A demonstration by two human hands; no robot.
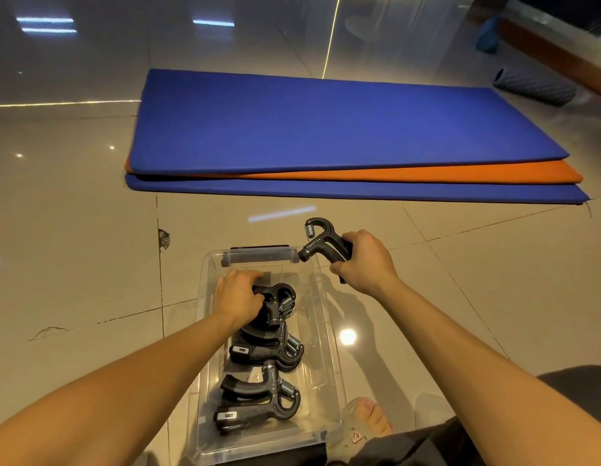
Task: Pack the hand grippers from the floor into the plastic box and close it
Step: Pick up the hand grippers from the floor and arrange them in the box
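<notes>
Clasping hand grippers (321, 245) — both hands (363, 260).

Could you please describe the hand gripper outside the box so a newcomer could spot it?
Find the clear plastic box on the tiled floor, nearer than the blue mats. By its far right corner, the right hand grips a black hand gripper. Unlike the other grippers, it is outside.

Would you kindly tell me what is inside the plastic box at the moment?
Several black grippers lie in the box, overlapping, so their count is unclear. The left hand grips the farthest one, covering its handles. The right hand holds another gripper outside.
</notes>
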